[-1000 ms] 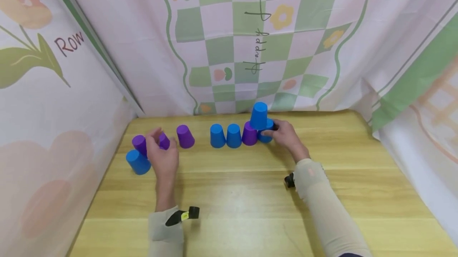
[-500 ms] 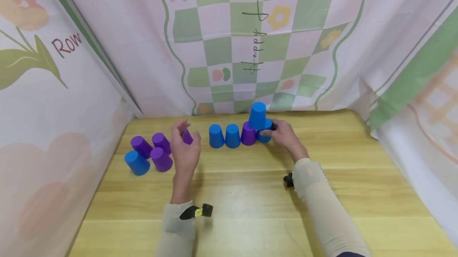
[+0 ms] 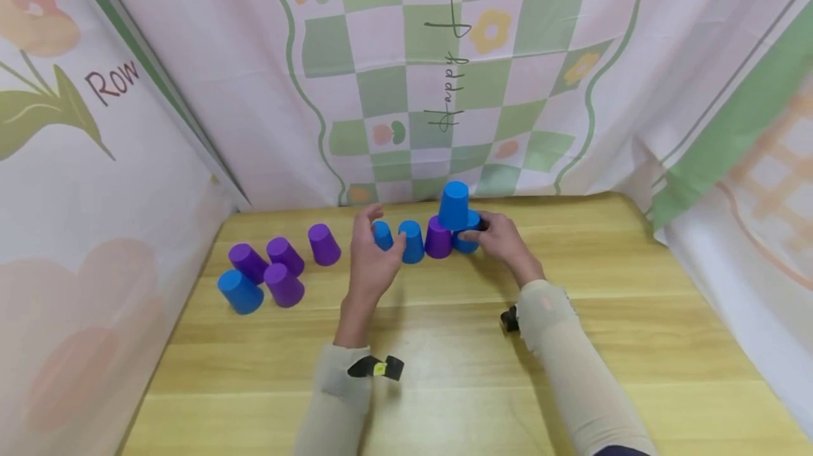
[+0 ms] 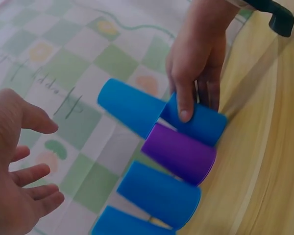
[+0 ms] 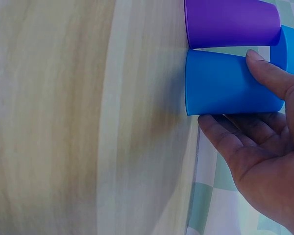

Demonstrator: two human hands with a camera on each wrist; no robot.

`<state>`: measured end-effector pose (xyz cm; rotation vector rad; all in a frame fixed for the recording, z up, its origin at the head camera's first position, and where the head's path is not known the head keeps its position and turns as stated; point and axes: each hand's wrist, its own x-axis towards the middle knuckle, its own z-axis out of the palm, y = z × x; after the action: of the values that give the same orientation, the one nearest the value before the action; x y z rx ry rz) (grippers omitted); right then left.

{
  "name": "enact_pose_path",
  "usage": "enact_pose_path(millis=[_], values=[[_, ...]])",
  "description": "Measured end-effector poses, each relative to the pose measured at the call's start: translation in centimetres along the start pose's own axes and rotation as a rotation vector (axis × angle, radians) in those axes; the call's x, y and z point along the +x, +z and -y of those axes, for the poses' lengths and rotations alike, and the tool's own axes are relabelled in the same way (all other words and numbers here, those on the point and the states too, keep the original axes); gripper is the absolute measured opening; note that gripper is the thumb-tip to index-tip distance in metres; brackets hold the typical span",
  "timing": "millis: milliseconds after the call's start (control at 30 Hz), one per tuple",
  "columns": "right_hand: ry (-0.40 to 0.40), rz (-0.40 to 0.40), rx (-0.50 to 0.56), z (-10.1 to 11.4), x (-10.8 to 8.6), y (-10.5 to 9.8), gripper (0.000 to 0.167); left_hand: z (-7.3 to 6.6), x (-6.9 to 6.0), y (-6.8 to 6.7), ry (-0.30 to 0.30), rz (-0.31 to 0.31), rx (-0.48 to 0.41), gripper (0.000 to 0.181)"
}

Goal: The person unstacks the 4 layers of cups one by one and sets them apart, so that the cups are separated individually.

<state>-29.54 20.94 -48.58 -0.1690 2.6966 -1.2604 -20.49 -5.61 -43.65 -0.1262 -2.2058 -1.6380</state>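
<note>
Upside-down cups stand in a row on the table. My right hand (image 3: 504,238) grips the end blue cup (image 5: 230,83), thumb on its near face and fingers along its outer side. Beside it stands a purple cup (image 3: 438,237), and another blue cup (image 3: 454,206) sits on top across those two. Leftward in the row are a blue cup (image 3: 411,242) and the leftmost blue cup (image 3: 382,235). My left hand (image 3: 375,262) partly hides that leftmost one in the head view. In the left wrist view its fingers (image 4: 32,174) are spread, apart from the cups.
At the left stand several more upside-down cups: a lone purple cup (image 3: 324,244), a cluster of purple cups (image 3: 284,285) and one blue cup (image 3: 241,291). A printed curtain (image 3: 381,89) hangs behind the wooden table (image 3: 457,371).
My left hand has moved right, from the left cluster past the lone purple cup to the row's left end. The right hand stays at the end blue cup.
</note>
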Motion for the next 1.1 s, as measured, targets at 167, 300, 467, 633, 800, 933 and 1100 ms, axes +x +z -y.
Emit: enact_pose_path(millis=[167,300,467,633,800,933,1100], values=[[-0.005,0.000,0.000,0.0,0.0,0.1,0.050,-0.3,0.5,1.7,0.032,0.053,0.026,0.063],[-0.008,-0.004,0.004,0.2,-0.2,0.1,0.049,-0.5,0.9,3.1,-0.014,0.089,0.065,0.065],[-0.010,-0.006,0.006,0.4,-0.2,0.1,0.051,-0.9,1.4,4.6,-0.072,0.139,0.088,0.070],[-0.012,-0.017,-0.011,0.4,-0.2,0.0,0.052,-1.1,2.4,5.9,-0.078,0.165,0.072,0.075],[-0.030,-0.027,-0.029,0.4,-0.1,-0.1,0.048,-1.2,3.4,7.1,-0.088,0.196,0.103,0.078],[-0.034,-0.027,-0.021,0.3,0.0,0.0,0.045,-1.2,4.1,8.0,-0.072,0.227,0.156,0.079],[-0.026,-0.027,-0.027,0.1,0.0,0.1,0.043,-1.2,4.7,8.9,-0.070,0.267,0.180,0.082]])
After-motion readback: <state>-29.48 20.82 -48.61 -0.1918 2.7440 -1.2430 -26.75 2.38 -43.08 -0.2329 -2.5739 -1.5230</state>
